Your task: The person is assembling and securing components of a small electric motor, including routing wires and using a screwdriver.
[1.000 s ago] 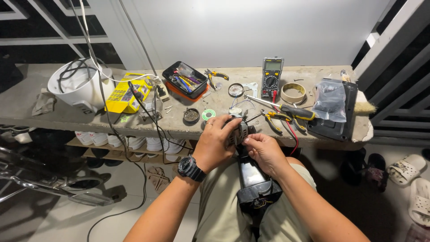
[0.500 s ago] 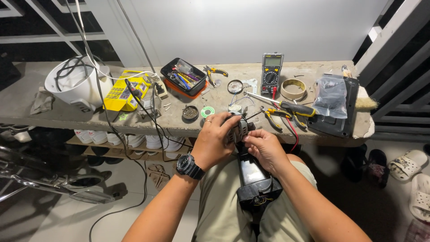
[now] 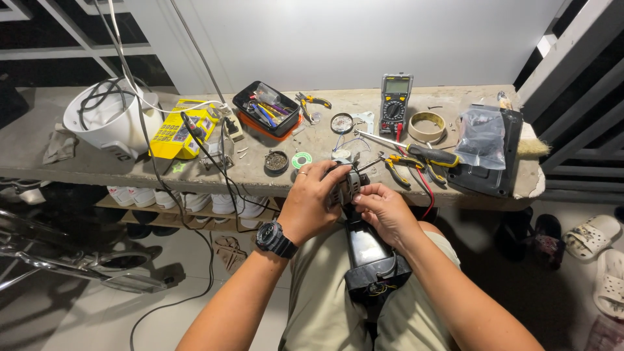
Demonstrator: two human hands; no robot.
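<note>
A black boxy appliance housing lies on the person's lap at lower centre, loose wires showing at its near end. Just above it, mid-frame, the left hand, a black wristwatch on its wrist, wraps around a small grey metal motor, while the right hand pinches the motor's right side with fingertips. Beyond, on the grey concrete bench, lie yellow-handled pliers, a green-rimmed solder reel and a black-and-yellow multimeter. A white plastic bucket stands at upper left.
</note>
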